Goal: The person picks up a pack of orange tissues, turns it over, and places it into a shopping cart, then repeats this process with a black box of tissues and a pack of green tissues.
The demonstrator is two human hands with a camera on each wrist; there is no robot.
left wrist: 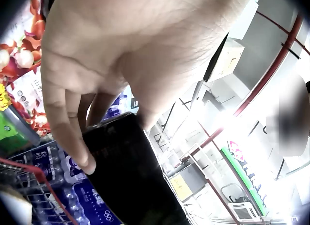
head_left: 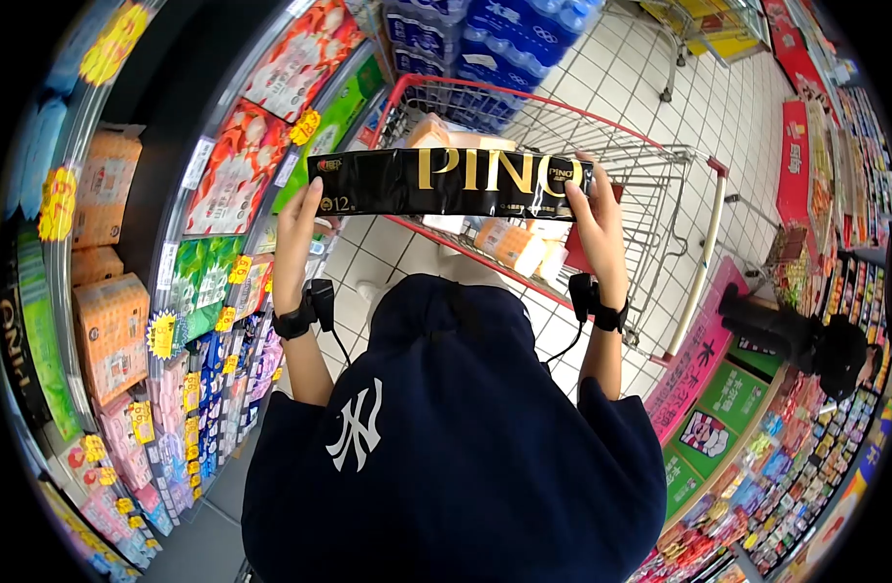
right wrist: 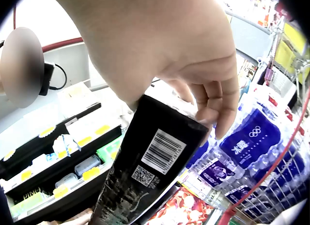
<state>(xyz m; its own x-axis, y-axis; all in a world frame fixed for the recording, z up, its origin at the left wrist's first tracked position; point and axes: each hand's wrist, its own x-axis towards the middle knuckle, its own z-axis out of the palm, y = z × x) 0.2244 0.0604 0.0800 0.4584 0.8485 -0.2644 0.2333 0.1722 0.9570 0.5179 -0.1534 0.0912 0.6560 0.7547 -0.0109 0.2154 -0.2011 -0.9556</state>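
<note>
A long black pack with gold letters (head_left: 475,185) is held level by both hands, one at each end, over the near side of a shopping cart. The left hand (head_left: 298,228) grips its left end; in the left wrist view that hand (left wrist: 111,65) pinches the dark pack (left wrist: 131,172) between thumb and fingers. At the right end the right hand (head_left: 601,233) holds on; in the right wrist view this hand (right wrist: 174,55) has its thumb and fingers around the pack's end, and a barcode (right wrist: 163,151) shows on the black side (right wrist: 128,157).
The red-edged cart (head_left: 660,141) stands in front, with orange and white packs (head_left: 507,241) inside. Blue bottled-water packs (head_left: 524,39) are stacked beyond it. Shelves of tissue packs (head_left: 111,330) line the left. Green boxes (head_left: 733,391) and a snack display stand at the right.
</note>
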